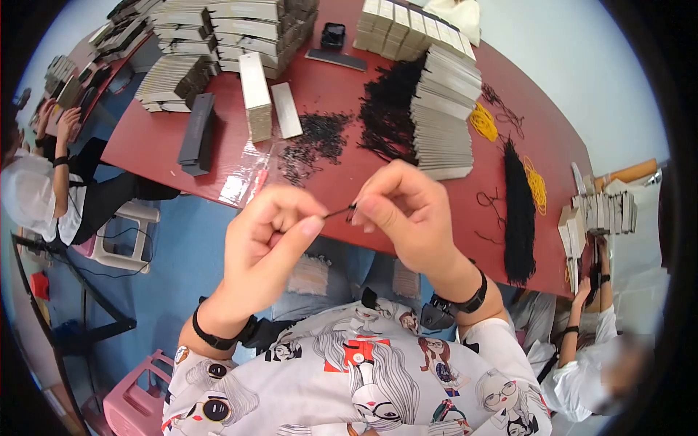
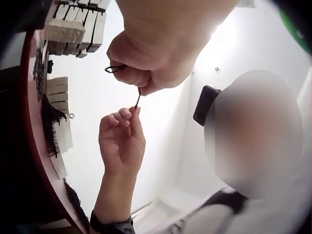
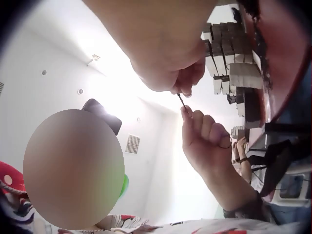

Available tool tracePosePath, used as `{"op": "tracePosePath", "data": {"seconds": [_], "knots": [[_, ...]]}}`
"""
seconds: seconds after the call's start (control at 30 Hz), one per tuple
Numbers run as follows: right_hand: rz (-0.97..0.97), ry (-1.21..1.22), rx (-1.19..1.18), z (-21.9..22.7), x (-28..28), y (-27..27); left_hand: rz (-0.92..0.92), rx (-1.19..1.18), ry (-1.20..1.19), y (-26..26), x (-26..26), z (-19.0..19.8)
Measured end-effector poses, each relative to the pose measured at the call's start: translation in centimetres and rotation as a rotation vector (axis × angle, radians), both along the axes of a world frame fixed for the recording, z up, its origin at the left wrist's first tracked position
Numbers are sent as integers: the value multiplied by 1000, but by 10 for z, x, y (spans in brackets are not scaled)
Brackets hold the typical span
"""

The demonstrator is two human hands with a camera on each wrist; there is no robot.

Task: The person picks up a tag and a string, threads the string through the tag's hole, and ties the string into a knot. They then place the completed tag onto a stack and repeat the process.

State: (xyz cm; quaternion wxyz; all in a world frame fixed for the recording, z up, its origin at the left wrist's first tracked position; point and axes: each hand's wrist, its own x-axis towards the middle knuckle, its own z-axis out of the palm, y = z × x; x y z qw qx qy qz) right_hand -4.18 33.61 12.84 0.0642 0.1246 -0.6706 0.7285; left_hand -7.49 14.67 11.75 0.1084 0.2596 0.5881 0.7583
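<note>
My left hand [image 1: 265, 251] and my right hand [image 1: 411, 218] are raised in front of the table's near edge. Between their fingertips runs a short black cord [image 1: 336, 214], pinched by thumb and finger at each end. In the left wrist view the cord [image 2: 137, 100] stretches straight across the gap, and a small cord loop [image 2: 113, 69] sticks out from the left hand's curled fingers. Small dark bits of the cord show at the right fingertips. On the red table [image 1: 331, 192] beyond lie a heap of small black pieces [image 1: 320, 138] and a thick bundle of black cords [image 1: 392, 109].
A long row of pale cards [image 1: 442, 123] lies beside the cords. Yellow cords [image 1: 483, 122] and another black bundle [image 1: 519, 218] are at right. Box stacks [image 1: 243, 29], a dark box [image 1: 196, 138] and a plastic bag [image 1: 246, 174] stand left. People sit on both sides.
</note>
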Motion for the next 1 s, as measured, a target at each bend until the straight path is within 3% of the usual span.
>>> {"op": "tracePosePath", "data": {"seconds": [0.1, 0.17, 0.2, 0.23, 0.27, 0.3, 0.37, 0.43, 0.5, 0.57, 0.6, 0.67, 0.73, 0.8, 0.93, 1.0], "knots": [[99, -200, -41, -10, -7, -8, -52, 79, -96, -41, 3, -16], [165, -238, -39, -14, -21, -8, -427, 539, -303, -73, 4, -31], [217, -287, -46, -15, -28, -8, -419, 546, -290, -84, 11, -33], [228, -281, -37, -16, -36, -10, -231, 475, -298, -94, 20, -35], [359, -323, 20, -16, -44, -13, -42, 403, -308, -101, 27, -37], [489, -367, 77, -16, -53, -17, -29, 409, -302, -104, 32, -41], [546, -405, 145, -12, -71, -30, 171, 227, -143, -111, 37, -51], [381, -130, 267, -5, -93, -41, 253, 194, -109, -115, 39, -52], [-55, 61, 530, -5, -137, -44, 430, 112, -160, -119, 41, -50], [-401, 164, 853, 0, -171, -51, 486, 50, -165, -124, 41, -50], [-397, 163, 851, 0, -183, -57, 529, -14, -168, -127, 41, -51], [-559, 228, 1364, -2, -199, -67, 613, -106, -158, -135, 41, -58], [-538, 197, 1418, 0, -204, -73, 696, -198, -158, -141, 41, -66], [-527, 110, 1468, 6, -198, -76, 776, -268, 139, -140, 38, -71], [-639, 135, 1444, 16, -174, -63, 739, -126, 65, -133, 36, -75], [-549, 489, 914, 12, -130, -62, 525, 47, -79, -134, 37, -87]]}}
